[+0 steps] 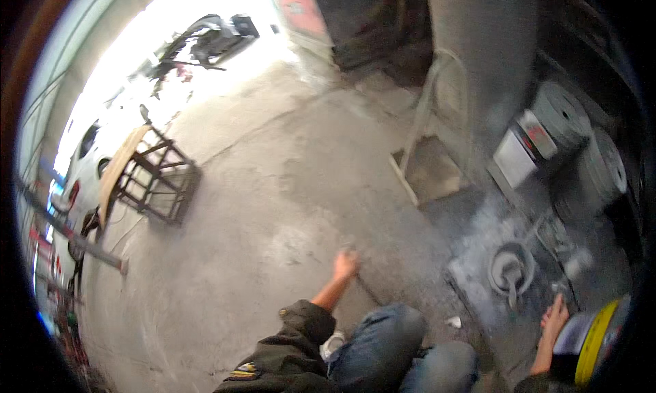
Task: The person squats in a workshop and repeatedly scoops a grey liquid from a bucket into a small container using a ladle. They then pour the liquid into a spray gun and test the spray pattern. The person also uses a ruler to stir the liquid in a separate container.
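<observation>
My left hand [345, 264] is out over the concrete floor ahead of my knees, its fingers closed. Something small and greyish shows at the fingertips, too blurred to name. A thin dark line runs from beside that hand toward my knee; whether it is a rod or a mark on the floor is unclear. At the lower right my right hand [555, 318] is beside a rounded container with a yellow band [597, 342]. Its fingers point forward, smeared, and I cannot make out a held thing. Ahead of it stands a round pale bowl [493, 273] with a scoop-like tool [510, 283] in it.
Pale powder marks the floor around the bowl. A long-handled dustpan [437, 181] lies ahead. A white rectangular tin [516, 162] and round pails [562, 109] stand right. On the left is a wooden-topped metal stand [160, 178]; a motorcycle [212, 37] is in the bright doorway.
</observation>
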A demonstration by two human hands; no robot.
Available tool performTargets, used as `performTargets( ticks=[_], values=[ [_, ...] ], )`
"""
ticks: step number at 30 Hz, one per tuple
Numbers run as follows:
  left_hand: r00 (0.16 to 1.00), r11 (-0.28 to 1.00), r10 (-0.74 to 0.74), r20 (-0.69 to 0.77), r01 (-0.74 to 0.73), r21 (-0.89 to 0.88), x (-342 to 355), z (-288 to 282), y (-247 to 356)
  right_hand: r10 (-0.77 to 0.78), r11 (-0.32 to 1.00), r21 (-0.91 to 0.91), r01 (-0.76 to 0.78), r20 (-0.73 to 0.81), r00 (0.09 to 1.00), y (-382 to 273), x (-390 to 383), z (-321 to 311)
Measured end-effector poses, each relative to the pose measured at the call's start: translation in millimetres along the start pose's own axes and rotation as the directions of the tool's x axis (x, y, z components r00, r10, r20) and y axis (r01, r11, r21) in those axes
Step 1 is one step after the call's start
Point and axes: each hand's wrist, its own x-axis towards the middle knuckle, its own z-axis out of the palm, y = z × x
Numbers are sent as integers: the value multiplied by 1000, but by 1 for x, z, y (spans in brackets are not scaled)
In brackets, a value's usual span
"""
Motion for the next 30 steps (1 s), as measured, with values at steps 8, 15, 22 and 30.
performTargets(
  ticks=[8, 15, 22, 30],
  values=[
    [961, 896, -199, -192, 258, 361, -20, -51, -170, 47, 998, -28, -47, -3, 999, 46, -24, 11],
    [965, 968, 250, 85, -249, -21, -2, -27, 3, -49, 935, 354, 15, 89, 995, 82, -55, -7],
    [583, 661, 723, 369, -739, -127, -119, 29, 251, 46, 986, 146, -77, 207, 977, 48, -60, -4],
    [-380, -229, 869, 318, -877, -423, -209, 106, 340, -107, 941, -180, 286, 644, 757, -36, -96, 12]
  ],
)
